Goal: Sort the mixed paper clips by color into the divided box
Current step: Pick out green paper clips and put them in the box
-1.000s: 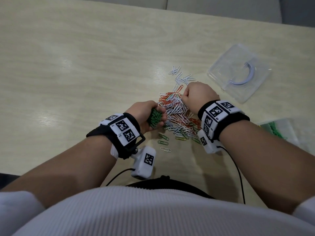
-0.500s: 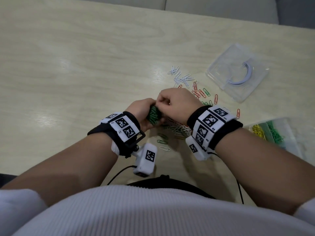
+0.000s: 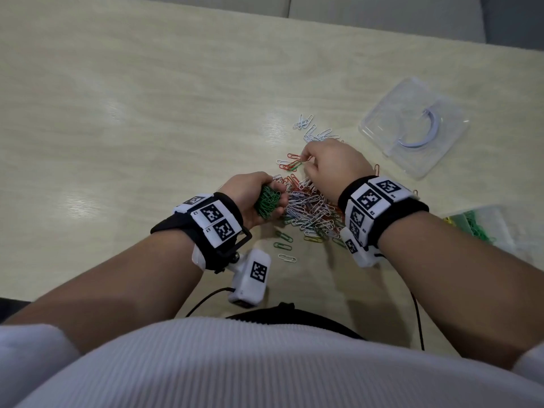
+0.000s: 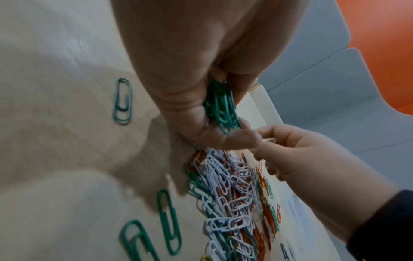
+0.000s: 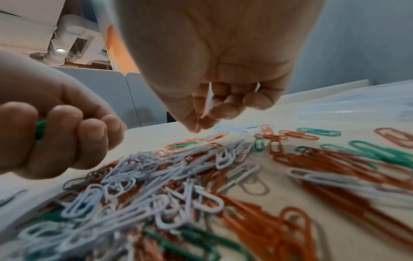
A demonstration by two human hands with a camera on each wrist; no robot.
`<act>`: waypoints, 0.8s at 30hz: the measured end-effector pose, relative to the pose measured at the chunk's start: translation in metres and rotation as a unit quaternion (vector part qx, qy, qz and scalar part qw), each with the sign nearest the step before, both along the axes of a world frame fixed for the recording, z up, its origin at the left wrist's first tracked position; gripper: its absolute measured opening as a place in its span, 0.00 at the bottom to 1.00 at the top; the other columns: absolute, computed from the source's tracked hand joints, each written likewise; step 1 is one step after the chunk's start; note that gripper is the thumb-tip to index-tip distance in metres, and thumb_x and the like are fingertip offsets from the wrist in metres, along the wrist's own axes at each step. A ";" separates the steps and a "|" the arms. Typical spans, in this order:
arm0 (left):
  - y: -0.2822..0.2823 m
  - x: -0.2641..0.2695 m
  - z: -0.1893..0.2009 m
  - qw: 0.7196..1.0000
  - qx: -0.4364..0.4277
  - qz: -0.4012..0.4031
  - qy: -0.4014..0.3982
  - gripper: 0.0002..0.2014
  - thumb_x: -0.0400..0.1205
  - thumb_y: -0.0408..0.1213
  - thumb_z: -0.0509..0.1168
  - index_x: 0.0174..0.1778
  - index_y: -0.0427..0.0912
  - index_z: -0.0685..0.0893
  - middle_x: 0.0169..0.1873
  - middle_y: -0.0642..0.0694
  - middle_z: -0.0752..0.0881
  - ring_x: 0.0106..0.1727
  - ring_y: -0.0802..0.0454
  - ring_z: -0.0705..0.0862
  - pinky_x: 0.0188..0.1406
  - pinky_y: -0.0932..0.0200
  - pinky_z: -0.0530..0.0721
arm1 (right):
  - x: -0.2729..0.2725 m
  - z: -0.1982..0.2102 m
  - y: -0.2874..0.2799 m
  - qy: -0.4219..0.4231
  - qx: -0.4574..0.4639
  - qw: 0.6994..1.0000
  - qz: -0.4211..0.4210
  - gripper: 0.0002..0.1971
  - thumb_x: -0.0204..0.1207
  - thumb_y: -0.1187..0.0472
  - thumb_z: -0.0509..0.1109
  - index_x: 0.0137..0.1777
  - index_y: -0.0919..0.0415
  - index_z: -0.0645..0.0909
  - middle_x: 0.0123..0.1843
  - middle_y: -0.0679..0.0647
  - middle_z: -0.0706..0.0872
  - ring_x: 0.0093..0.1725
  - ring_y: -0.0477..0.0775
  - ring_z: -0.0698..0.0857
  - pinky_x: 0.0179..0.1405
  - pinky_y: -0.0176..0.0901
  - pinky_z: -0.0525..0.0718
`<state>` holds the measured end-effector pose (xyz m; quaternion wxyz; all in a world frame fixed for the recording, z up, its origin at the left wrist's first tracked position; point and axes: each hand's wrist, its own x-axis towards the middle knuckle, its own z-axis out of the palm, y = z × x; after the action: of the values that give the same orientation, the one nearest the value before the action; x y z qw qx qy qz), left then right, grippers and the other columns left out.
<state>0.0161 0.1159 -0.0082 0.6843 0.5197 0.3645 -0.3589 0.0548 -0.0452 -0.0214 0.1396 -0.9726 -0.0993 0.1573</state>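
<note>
Handover of a clip into the bunch of green paper clips (image 3: 267, 203) clenched in the left hand (image 3: 253, 197) is judged done, since the right hand (image 3: 332, 166) has been moved back to the far edge of the mixed pile of white, orange and green clips (image 3: 312, 210), fingertips (image 5: 202, 121) pinched, contents untellable, while the clear divided box (image 3: 497, 228) sits at far right, unfed by this handful.

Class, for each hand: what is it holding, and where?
Left hand: bunch of green clips, wrapped in its fist. Right hand: fingertips over the pile; any hold cannot be told.

Left hand (image 3: 250, 195) fisted, right hand (image 3: 332, 166) fingers curled, thumb and forefinger together
</note>
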 end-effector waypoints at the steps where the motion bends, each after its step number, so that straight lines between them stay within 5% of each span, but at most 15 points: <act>1: 0.000 0.000 0.000 1.000 0.002 -0.002 0.000 0.16 0.86 0.36 0.52 0.36 0.38 0.79 0.25 0.42 0.82 0.23 0.52 0.80 0.23 0.65 0.82 | 0.002 -0.001 0.001 0.000 -0.004 1.000 0.016 0.11 0.82 0.56 0.59 0.59 0.47 0.81 0.55 0.52 0.81 0.53 0.57 0.82 0.51 0.49 0.80; 15: 0.000 0.001 0.000 1.000 0.007 -0.001 -0.003 0.16 0.86 0.36 0.52 0.36 0.37 0.79 0.25 0.42 0.82 0.24 0.52 0.80 0.22 0.65 0.82 | 0.006 -0.003 0.006 -0.047 -0.102 0.990 0.081 0.12 0.77 0.55 0.61 0.56 0.57 0.81 0.53 0.54 0.82 0.53 0.59 0.81 0.55 0.51 0.73; 21: -0.001 0.002 -0.001 1.000 0.004 0.014 0.000 0.16 0.87 0.38 0.51 0.36 0.38 0.78 0.24 0.43 0.82 0.21 0.53 0.81 0.21 0.65 0.82 | -0.005 0.011 0.008 -0.019 0.042 0.997 0.056 0.03 0.73 0.53 0.63 0.42 0.49 0.76 0.43 0.47 0.76 0.45 0.55 0.79 0.47 0.45 0.73; 24: -0.002 0.002 0.000 1.000 0.013 0.026 -0.003 0.09 0.85 0.35 0.56 0.43 0.37 0.79 0.32 0.41 0.82 0.25 0.50 0.82 0.21 0.63 0.83 | -0.015 0.020 0.015 0.035 0.097 0.984 0.146 0.06 0.75 0.52 0.65 0.48 0.48 0.83 0.43 0.45 0.76 0.47 0.52 0.80 0.46 0.46 0.78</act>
<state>0.0184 0.1138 -0.0085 0.6877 0.5203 0.3803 -0.3343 0.0400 -0.0306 -0.0011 0.2118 -0.9235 -0.2499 0.1995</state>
